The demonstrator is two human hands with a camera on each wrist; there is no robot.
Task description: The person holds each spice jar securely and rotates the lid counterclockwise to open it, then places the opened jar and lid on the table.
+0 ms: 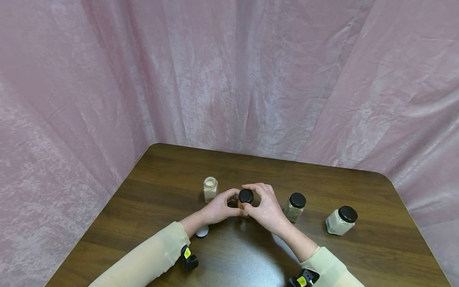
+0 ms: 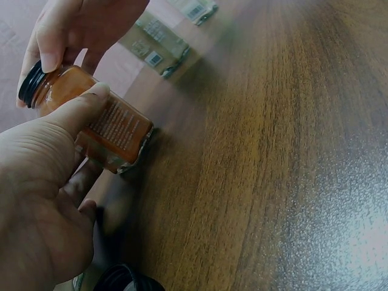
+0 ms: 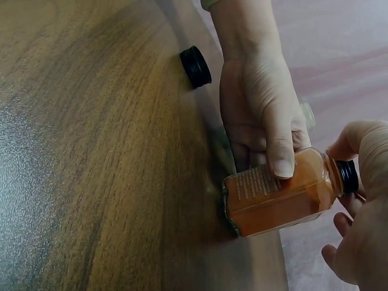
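Note:
A glass spice jar [image 3: 285, 200] of orange-brown powder stands upright between both hands, its base at or close to the tabletop. My left hand [image 1: 216, 208] grips the jar's body, with the thumb across the printed label. My right hand [image 1: 266, 208] holds the black lid [image 1: 246, 195] at the top, thumb on one side and fingers on the other. In the left wrist view the lid [image 2: 33, 85] sits on the jar's neck. Just behind my left hand is an uncapped jar [image 1: 210, 190] of pale powder. A loose lid [image 1: 202, 231] lies near my left wrist, white inside facing up.
To the right of my right hand stands a black-lidded jar [image 1: 295, 207] of pale contents. Farther right is another black-lidded jar [image 1: 340, 220] with whitish contents. The wooden table [image 1: 172, 167] has rounded back corners, and a pink curtain [image 1: 229, 79] hangs behind it.

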